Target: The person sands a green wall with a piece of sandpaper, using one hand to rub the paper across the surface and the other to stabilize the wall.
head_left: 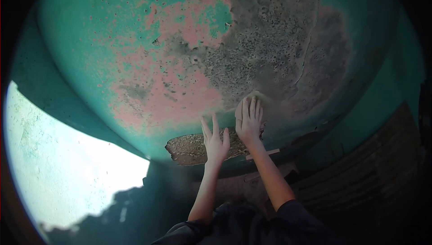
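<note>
A large curved wall point(76, 33) in green paint, with pink and dark grey pitted patches, fills the view ahead. My right hand point(249, 119) lies with straight, close fingers over a pale piece of sandpaper point(239, 109), flat against the lower grey patch; its far side is hidden. Pale dust coats the fingers. To its left, my left hand point(216, 143) has its fingers spread and its palm towards the wall, holding nothing. Behind that hand is a rough brown bare patch point(186, 148) where the coating has broken away.
A pale narrow strip point(263, 154) sticks out below my right wrist. One thin crack point(310, 42) runs down the grey patch. Bright light comes through an opening point(85, 164) at lower left. Dark ribbed boards point(364, 177) stand at lower right.
</note>
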The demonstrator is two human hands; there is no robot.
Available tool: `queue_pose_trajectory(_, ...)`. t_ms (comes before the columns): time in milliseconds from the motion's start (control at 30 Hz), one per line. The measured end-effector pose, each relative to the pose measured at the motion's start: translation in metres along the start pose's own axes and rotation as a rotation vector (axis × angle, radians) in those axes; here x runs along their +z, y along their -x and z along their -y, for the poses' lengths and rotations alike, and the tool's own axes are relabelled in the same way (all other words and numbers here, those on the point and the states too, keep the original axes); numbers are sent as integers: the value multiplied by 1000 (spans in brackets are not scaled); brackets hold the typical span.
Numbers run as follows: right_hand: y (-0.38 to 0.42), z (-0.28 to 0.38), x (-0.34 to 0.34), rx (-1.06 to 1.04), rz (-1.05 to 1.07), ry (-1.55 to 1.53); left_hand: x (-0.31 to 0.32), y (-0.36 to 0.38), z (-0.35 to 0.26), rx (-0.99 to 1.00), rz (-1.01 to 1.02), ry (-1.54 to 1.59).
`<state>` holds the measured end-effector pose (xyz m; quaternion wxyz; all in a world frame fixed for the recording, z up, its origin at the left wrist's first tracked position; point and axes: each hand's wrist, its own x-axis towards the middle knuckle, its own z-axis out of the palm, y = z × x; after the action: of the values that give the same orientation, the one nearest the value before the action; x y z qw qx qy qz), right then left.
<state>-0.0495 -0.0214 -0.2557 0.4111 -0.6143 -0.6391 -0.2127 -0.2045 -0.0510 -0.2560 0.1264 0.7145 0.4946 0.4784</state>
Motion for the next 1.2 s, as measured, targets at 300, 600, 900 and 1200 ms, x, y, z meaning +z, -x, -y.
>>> queue_pose_trajectory(300,-22,20,-19,76,11,-17,-1,2,-6,-74,83,-68)
queue_pose_trajectory(600,-6,21,-17,137,60,25,1,4,-3,-74,77,-30)
queue_pose_trajectory(900,-1,21,-21,151,81,63,7,4,3,-26,40,-3)
queue_pose_trajectory(1200,9,29,-21,190,134,43,6,2,6,-41,73,32)
